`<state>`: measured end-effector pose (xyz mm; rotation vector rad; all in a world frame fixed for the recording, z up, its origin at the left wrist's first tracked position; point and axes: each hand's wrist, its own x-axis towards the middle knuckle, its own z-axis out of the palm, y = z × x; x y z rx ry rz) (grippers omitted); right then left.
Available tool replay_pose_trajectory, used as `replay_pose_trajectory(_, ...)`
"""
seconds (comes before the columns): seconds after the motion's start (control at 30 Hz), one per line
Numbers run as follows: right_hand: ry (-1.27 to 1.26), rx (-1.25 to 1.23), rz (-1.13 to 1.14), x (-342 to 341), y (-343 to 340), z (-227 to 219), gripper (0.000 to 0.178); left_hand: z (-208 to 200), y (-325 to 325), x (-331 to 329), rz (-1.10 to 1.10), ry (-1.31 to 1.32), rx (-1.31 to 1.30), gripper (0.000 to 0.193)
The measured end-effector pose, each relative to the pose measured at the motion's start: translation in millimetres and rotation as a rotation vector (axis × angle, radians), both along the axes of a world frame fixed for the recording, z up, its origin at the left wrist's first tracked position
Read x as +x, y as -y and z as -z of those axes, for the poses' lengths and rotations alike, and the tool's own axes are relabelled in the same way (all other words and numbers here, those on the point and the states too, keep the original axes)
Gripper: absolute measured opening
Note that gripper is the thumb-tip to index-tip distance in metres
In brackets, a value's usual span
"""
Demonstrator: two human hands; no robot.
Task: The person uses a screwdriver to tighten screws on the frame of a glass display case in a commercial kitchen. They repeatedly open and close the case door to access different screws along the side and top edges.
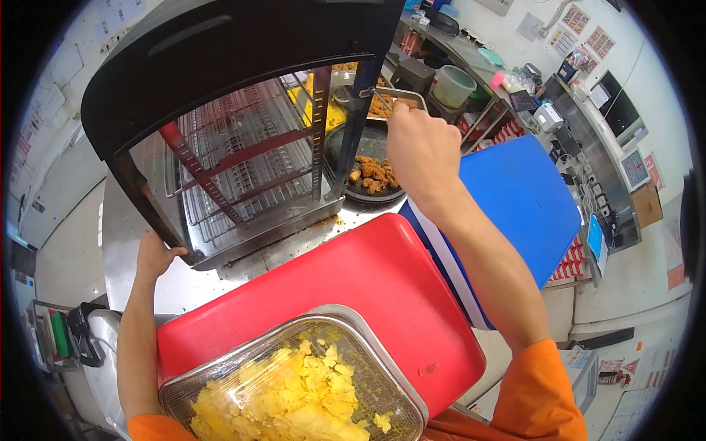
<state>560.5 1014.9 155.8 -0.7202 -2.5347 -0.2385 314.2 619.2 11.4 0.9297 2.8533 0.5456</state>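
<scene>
A black-framed glass food display cabinet (243, 81) with wire racks (243, 147) inside stands tilted across the view. My left hand (153, 257) grips its lower left corner, thumb along the base, other fingers partly hidden. My right hand (423, 147) is closed in a fist beside the cabinet's right edge, where a thin metal bar meets it; what the fingers hold is hidden. Between my forearms, a wire-lined metal tray (408, 400) of crumbled yellow food (287, 400) under clear film rests on a red tray (375, 287).
Past the cabinet, fried pieces (371, 176) lie in a dark round pan (368, 197). A large blue lid (500, 213) lies to the right of the red tray. Shelves and a counter (478, 59) with tubs and devices run along the far right wall.
</scene>
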Motion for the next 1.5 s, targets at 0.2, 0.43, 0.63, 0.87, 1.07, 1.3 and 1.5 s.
replay_pose_trajectory(0.2,-0.222,-1.352,-0.108,1,-36,-20,0.037,10,8,-6,0.015,-0.034,0.004,0.044)
replay_pose_trajectory(0.43,-0.512,-0.656,-0.222,-3,-51,22,0.044,15,9,-10,0.023,-0.020,0.067,0.046)
replay_pose_trajectory(0.63,-0.622,-0.564,-0.309,-42,-42,37,0.040,8,6,-6,0.044,-0.030,0.059,0.040)
replay_pose_trajectory(0.87,-0.663,-0.599,-0.291,-46,-36,37,0.035,15,10,-10,0.053,-0.012,0.059,0.039)
replay_pose_trajectory(1.07,-0.683,-0.592,-0.316,-43,-39,39,0.034,16,10,-11,0.032,0.004,0.041,0.038)
replay_pose_trajectory(1.3,-0.684,-0.698,-0.322,-40,-44,40,0.035,17,11,-12,0.075,-0.039,0.082,0.039)
replay_pose_trajectory(1.5,-0.567,-0.728,-0.283,-39,-44,31,0.034,20,14,-17,0.065,0.000,0.054,0.043)
